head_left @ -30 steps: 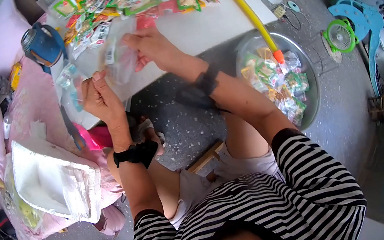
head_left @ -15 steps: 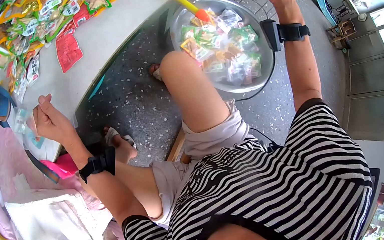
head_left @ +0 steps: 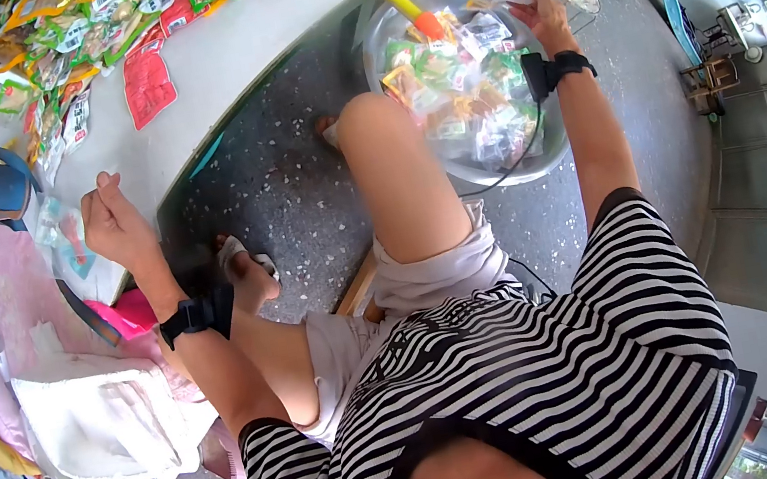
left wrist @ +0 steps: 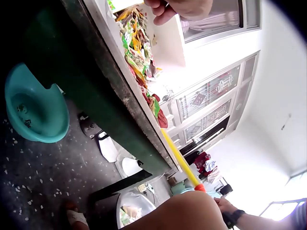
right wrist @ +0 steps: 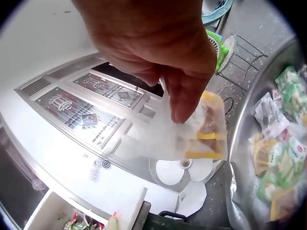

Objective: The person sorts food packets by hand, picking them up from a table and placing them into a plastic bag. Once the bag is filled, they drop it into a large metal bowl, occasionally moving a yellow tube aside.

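The hands are well apart: the right hand (head_left: 549, 17) pinches a clear bag (right wrist: 158, 136) with a yellow-edged packet (right wrist: 209, 127) inside, held near the rim of the metal basin (right wrist: 254, 86) — the left hand (head_left: 117, 223) has curled fingers beside clear plastic bags (head_left: 64, 237) at the white surface (head_left: 214, 75), though whether it grips one I cannot tell

We can read no wording here: white labels (head_left: 70, 35) on the packets (head_left: 94, 52) beyond the left fingers (head_left: 98, 214) and pale print on the nearer red packet (head_left: 149, 81) are too small, while red marks on bags (right wrist: 288, 160) in the basin (right wrist: 243, 136), beside the right fingers (right wrist: 184, 98), blur.
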